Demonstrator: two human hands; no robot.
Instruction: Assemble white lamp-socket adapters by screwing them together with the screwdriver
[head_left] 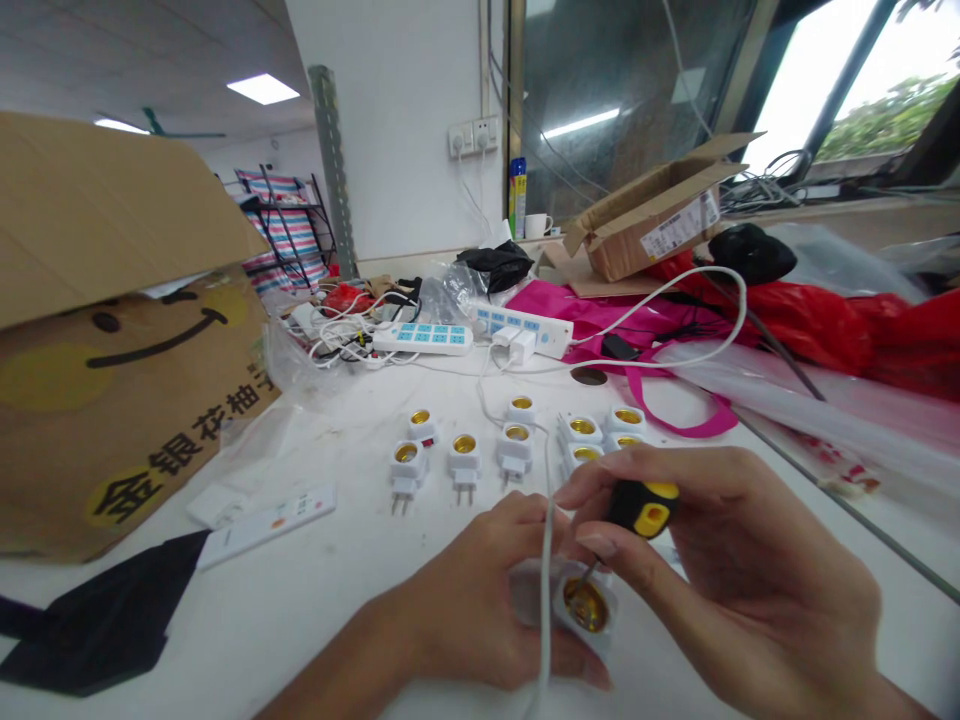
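My left hand point(480, 585) is closed around a white plug-in lamp socket point(586, 606) low in the view, its gold threaded opening turned up toward me. A screwdriver point(643, 508) with a black and yellow handle is pinched in my right hand point(739, 580). Its thin shaft slants down into the gold opening; the tip is hard to make out inside. Just beyond my hands, several similar sockets stand on the white table, among them one socket point(465, 458) with its two prongs toward me. A white cable point(548, 560) crosses in front of my left hand.
A large cardboard box point(135, 400) stands at left, beside a black cloth-like piece point(105, 615) and a white remote-like strip point(270, 522). Power strips point(424, 338) and tangled cables lie behind. Pink bag material point(592, 310), plastic sheeting and an open carton point(652, 225) fill the back right.
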